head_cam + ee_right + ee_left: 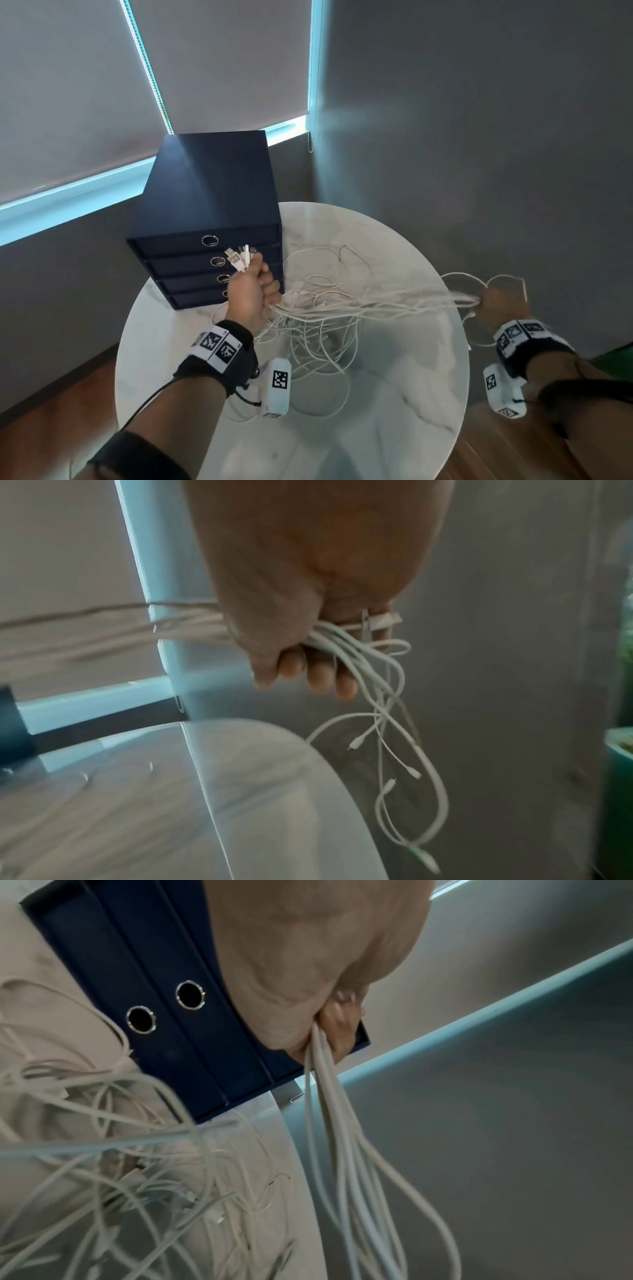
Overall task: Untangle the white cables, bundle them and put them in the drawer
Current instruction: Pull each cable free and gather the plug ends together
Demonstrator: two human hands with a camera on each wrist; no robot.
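Note:
Several white cables (342,305) stretch between my two hands above a round white marble table (394,428). My left hand (251,293) grips one end of the bunch in a fist, with USB plugs (239,257) sticking out above it, just in front of the dark blue drawer unit (205,205). My right hand (500,301) grips the other end past the table's right edge; loose ends with small plugs (387,750) dangle below its fingers (318,674). Slack loops of the cables (120,1177) sag in a tangle on the tabletop. All the drawers (147,993) look closed.
The drawer unit stands at the table's back left, its ring pulls (209,240) facing me. Grey roller blinds (85,85) and a grey wall are behind. A green object (620,764) sits at the far right. Wooden floor (51,411) surrounds the table.

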